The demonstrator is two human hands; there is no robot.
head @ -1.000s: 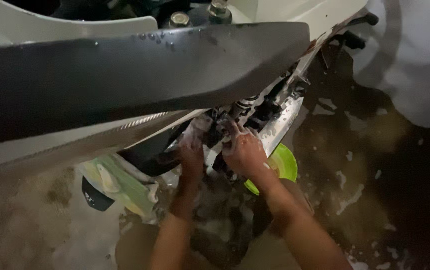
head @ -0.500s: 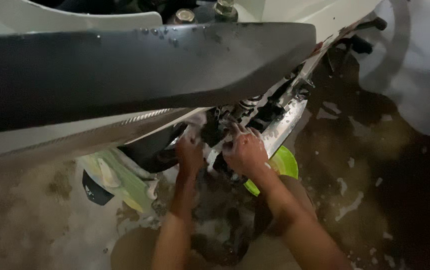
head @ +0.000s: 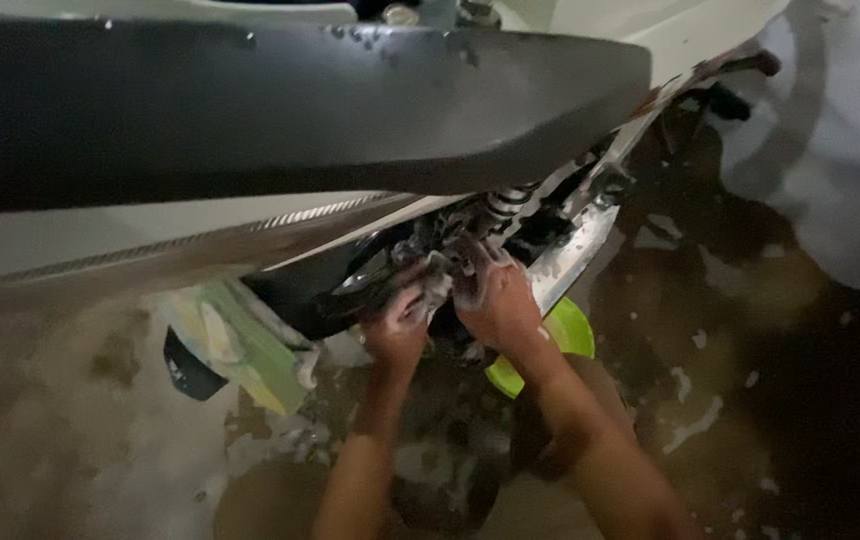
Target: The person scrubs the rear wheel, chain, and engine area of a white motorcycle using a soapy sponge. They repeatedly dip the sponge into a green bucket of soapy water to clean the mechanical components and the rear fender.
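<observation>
Down under the long black seat of a white scooter, both hands were in the soapy engine parts beside the coiled shock spring. The left hand had its fingers clenched on something sudsy, though what it gripped could not be told. The right hand lay spread, its fingers released and pressing flat on the wet metal. Scrubbing looked to be the step in hand; working deeper among those parts would call for narrow, careful reaching. A green dish sat on the wet floor just beneath the right wrist.
</observation>
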